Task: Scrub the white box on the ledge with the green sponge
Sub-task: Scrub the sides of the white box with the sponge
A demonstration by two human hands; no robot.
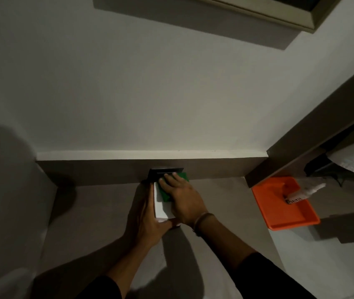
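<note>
Head view: right hand (182, 201) presses the green sponge (167, 192) flat on the white box (163, 210), left hand (148, 221) grip clasping its side; scrubbing appears underway, unfinished.

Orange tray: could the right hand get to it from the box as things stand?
Probably yes. The ledge between the right hand and the orange tray is bare, but that hand is pressing the green sponge on the white box.

Sponge (172, 186) on box (163, 209), box on ledge (98, 203); tray (284, 203) right.
</note>
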